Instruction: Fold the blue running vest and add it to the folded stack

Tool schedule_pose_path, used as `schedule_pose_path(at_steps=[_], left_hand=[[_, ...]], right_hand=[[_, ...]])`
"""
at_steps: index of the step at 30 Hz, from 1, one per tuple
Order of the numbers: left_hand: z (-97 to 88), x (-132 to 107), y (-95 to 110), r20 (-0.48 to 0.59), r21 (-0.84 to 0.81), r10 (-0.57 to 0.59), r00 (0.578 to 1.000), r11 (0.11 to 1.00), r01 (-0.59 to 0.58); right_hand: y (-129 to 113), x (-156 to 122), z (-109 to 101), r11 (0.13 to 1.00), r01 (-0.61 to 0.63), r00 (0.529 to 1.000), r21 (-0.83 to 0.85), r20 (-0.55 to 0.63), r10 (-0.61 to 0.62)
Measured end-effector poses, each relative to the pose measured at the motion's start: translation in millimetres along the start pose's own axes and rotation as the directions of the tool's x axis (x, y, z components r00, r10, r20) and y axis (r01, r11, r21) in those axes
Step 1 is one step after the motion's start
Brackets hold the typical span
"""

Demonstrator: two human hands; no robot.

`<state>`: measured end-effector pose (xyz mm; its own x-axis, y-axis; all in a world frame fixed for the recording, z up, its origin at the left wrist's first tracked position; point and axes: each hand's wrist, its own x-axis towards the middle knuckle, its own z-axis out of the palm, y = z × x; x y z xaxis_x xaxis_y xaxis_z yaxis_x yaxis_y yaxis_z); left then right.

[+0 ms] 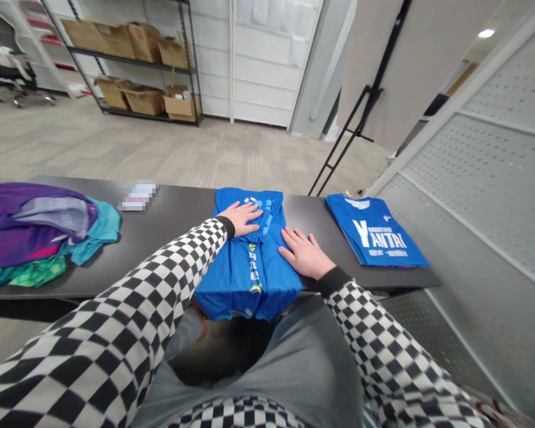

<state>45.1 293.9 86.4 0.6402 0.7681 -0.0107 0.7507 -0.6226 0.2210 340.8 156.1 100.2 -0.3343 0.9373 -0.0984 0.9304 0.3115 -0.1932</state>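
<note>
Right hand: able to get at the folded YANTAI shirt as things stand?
Probably yes. The right hand lies flat at the right edge of the blue garment, gripping nothing visible, and only dark tabletop shows between it and the folded shirt.

Black shelf [120, 59] with cardboard boxes [143, 101], office chair [9, 73], perforated panel [481, 160]

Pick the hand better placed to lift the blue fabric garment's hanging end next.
Probably the right hand: it lies closer to the near edge of the dark rectangular table, over which the garment hangs; the left hand rests farther up.
</note>
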Motion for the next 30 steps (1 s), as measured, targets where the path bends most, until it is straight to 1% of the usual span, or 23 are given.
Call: schedule_pose_path(at_steps=[3, 5, 8, 9, 10, 12, 14, 15, 18, 20, 25, 30], left_hand=[[0.7, 0.4, -0.8, 0.002, -0.006, -0.001, 1.0, 1.0, 0.001], [1.9, 0.8, -2.0, -0.009, -0.009, -0.008, 1.0, 1.0, 0.007], [3.2, 1.0, -3.3, -0.02, -0.006, -0.006, 1.0, 1.0, 0.006], [3.4, 0.9, -3.4, -0.019, -0.005, -0.003, 1.0, 1.0, 0.003], [3.3, 0.8, -3.2, -0.017, -0.003, -0.002, 1.0, 1.0, 0.002], [2.9, 0.5, -2.3, -0.012, -0.001, -0.005, 1.0, 1.0, 0.005], [2.6, 0.6, -1.3, -0.009, 0.001, -0.011, 1.0, 1.0, 0.011], [2.5, 0.7, -1.0, -0.008, 0.002, -0.013, 1.0, 1.0, 0.013], [2.6, 1.4, -1.1, -0.011, 0.003, -0.014, 1.0, 1.0, 0.014], [2.6, 1.7, -1.4, -0.012, 0.002, -0.018, 1.0, 1.0, 0.018], [1.8, 0.5, -0.8, -0.011, 0.007, -0.03, 0.999, 1.0, 0.03], [0.4, -0.2, -0.2, -0.017, -0.007, -0.03, 0.999, 1.0, 0.03]], right_hand=[[6.5, -3.8, -6.1, 0.999, -0.036, 0.999, -0.007, 0.005, 0.036], [3.9, 4.8, -12.2, 0.998, -0.061, 0.998, -0.017, -0.035, 0.06], [-5.5, 35.3, -20.3, 0.996, -0.091, 0.977, -0.009, -0.197, 0.087], [-8.3, 48.0, -21.6, 0.997, -0.081, 0.969, -0.001, -0.235, 0.078], [-10.4, 60.5, -22.0, 0.998, -0.065, 0.967, 0.007, -0.247, 0.064], [-12.2, 82.4, -19.2, 0.999, -0.047, 0.979, 0.021, -0.197, 0.05], [-11.5, 96.9, -12.8, 0.997, -0.071, 0.988, 0.033, -0.135, 0.075], [-10.5, 101.1, -9.2, 0.995, -0.09, 0.988, 0.036, -0.126, 0.094], [-7.6, 103.9, -1.5, 0.991, -0.13, 0.978, 0.036, -0.162, 0.134], [-6.4, 101.2, -0.4, 0.987, -0.155, 0.972, 0.031, -0.175, 0.159], [-4.1, 93.7, -2.7, 0.974, -0.222, 0.962, 0.043, -0.15, 0.226], [-1.7, 92.9, 1.4, 0.949, -0.307, 0.93, 0.063, -0.193, 0.314]])
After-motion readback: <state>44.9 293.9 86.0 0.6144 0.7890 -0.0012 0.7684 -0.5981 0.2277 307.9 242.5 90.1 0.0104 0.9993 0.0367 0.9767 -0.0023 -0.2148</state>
